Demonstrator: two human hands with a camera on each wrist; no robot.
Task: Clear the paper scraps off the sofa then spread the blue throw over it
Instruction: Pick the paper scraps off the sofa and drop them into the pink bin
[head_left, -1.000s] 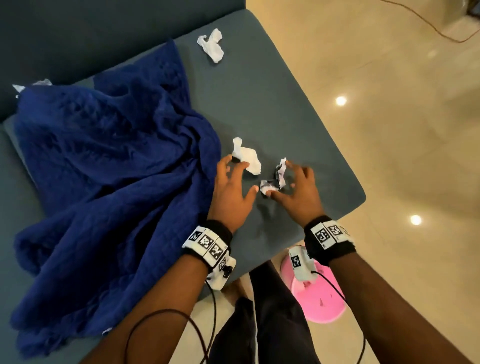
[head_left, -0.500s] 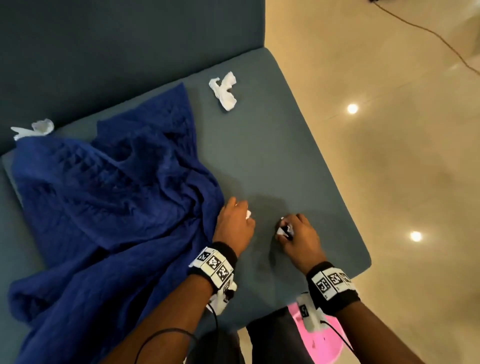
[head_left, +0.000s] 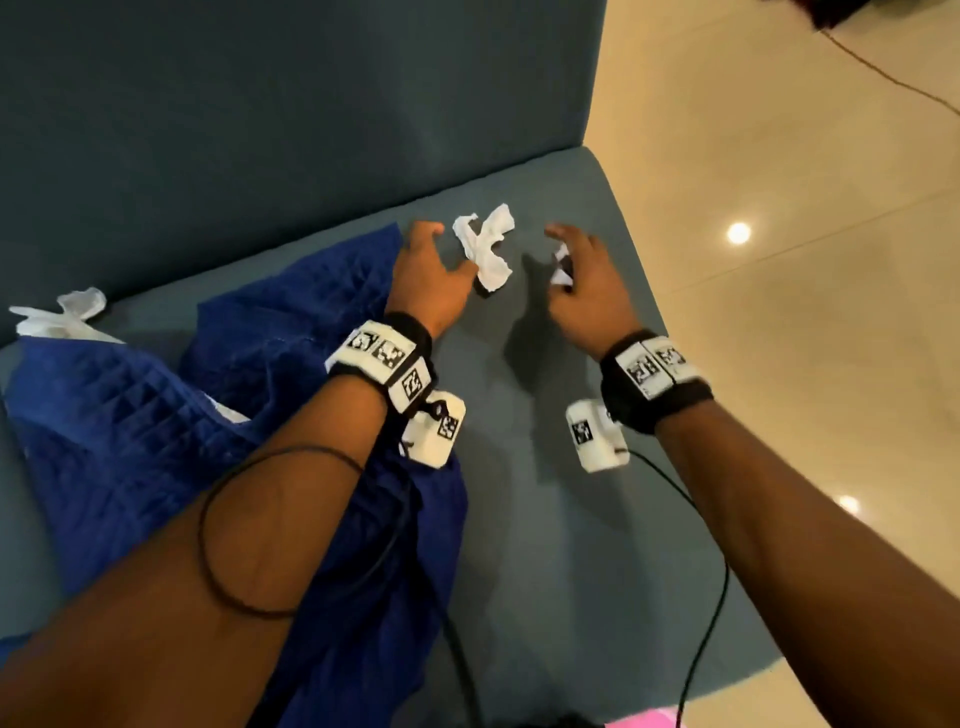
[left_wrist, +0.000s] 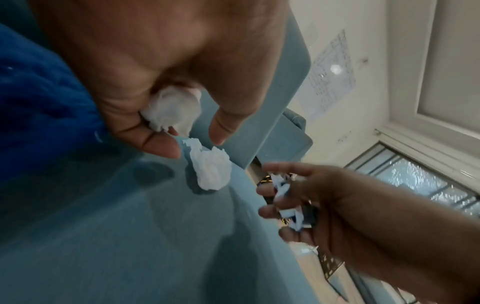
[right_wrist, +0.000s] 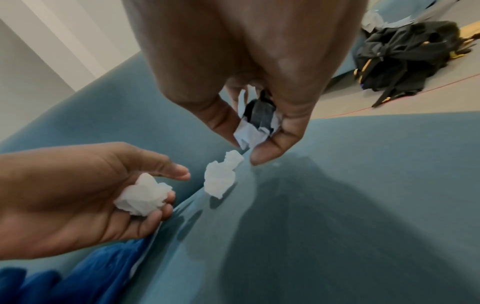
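A crumpled white paper scrap (head_left: 485, 249) lies on the teal sofa seat (head_left: 545, 519) near the backrest, between my two hands. My left hand (head_left: 447, 249) is just left of it and holds another white paper ball (left_wrist: 171, 111) with its curled fingers, while the thumb and forefinger stick out. My right hand (head_left: 563, 262) is to the right of the lying scrap and grips a black-and-white printed scrap (right_wrist: 257, 125). The blue throw (head_left: 156, 441) lies bunched on the left of the seat, under my left forearm. A further white scrap (head_left: 62, 314) sits at the throw's far edge by the backrest.
The sofa backrest (head_left: 260, 130) rises just behind the scraps. Shiny tiled floor (head_left: 779, 260) runs to the right of the seat's edge. A pink object (head_left: 639, 723) shows at the bottom edge. A black bag (right_wrist: 402, 59) lies on the floor beyond.
Both hands closed on a scrap each near the seat's front, then moved back toward the backrest. They now flank the white scrap lying there.
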